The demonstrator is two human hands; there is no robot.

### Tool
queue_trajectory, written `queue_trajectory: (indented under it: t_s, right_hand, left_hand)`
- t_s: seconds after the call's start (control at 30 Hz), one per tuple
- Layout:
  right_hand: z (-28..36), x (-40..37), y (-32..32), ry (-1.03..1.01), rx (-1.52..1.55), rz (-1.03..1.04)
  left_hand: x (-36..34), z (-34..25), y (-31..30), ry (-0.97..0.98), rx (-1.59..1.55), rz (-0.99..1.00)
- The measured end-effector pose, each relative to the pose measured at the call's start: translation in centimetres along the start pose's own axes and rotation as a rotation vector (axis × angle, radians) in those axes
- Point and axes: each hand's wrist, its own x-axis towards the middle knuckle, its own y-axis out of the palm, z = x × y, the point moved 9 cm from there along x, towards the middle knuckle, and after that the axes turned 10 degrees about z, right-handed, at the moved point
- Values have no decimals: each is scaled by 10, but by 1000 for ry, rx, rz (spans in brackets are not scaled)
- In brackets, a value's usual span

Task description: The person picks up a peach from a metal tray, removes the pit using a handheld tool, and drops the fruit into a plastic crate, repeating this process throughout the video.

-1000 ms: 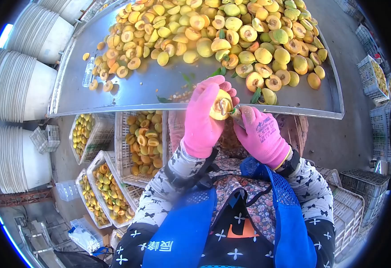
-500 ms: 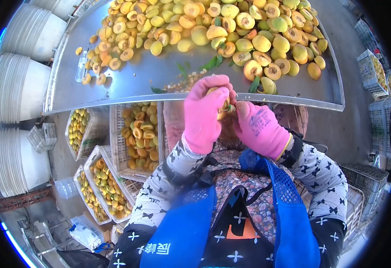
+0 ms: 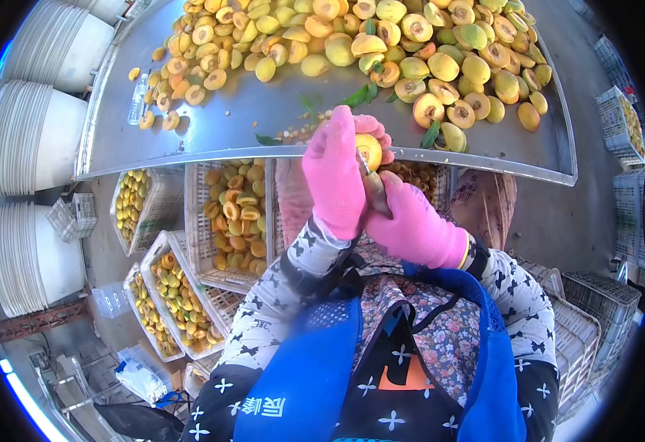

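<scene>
My left hand (image 3: pixel 335 173), in a pink glove, is closed around a halved yellow fruit (image 3: pixel 369 152), cut face showing, just over the near edge of the metal table (image 3: pixel 227 132). Beside it my right hand (image 3: pixel 414 225), also gloved in pink, grips the handle of a small knife (image 3: pixel 375 193). The knife's blade touches the cut face of the fruit near its centre. A large pile of whole and halved fruit (image 3: pixel 403 51) covers the far part of the table. Small pits (image 3: pixel 297 135) and green leaves lie near its front edge.
A plastic bottle (image 3: pixel 138 99) lies on the table's left side. Below the table edge, crates of fruit (image 3: pixel 235 214) stand at the left. Large stacked white tubs (image 3: pixel 24 140) line the far left. More crates (image 3: pixel 621 125) are on the right.
The fruit now shows its cut face in my left hand. My right hand has moved down and left, and the knife in it has come into view.
</scene>
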Motion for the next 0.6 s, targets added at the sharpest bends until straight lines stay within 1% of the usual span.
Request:
queue_trajectory:
  t_s: [0.03,0.07,0.1,0.13,0.17,0.23,0.33,0.43,0.47,0.5,0.57,0.6]
  right_hand:
    - [-10,3,9,186,299,181]
    - [-7,-2,15,371,599,361]
    - [2,-11,23,552,897,534]
    - [10,-14,19,503,968,597]
    - [8,-21,19,525,1035,607]
    - [7,-31,20,570,1158,637]
    - [-5,-40,26,590,1163,631]
    - [-8,-55,40,650,984,876]
    - [-1,-52,34,621,978,873]
    - [-7,-53,31,664,983,833]
    - [-26,-58,12,756,976,715]
    - [-38,-63,9,793,841,721]
  left_hand:
    - [1,3,-3,33,40,11]
    - [4,-7,0,284,228,187]
    - [3,-1,2,155,192,244]
    - [-4,1,6,23,155,303]
    - [-10,8,10,-110,117,356]
    - [-6,14,22,-162,118,495]
    - [-1,30,23,-280,249,642]
    - [-16,31,3,-587,468,791]
    - [-10,24,-13,-433,331,846]
    - [-4,10,-50,-326,366,690]
    - [-12,-40,-121,-399,559,267]
    - [-14,-73,-151,-241,918,347]
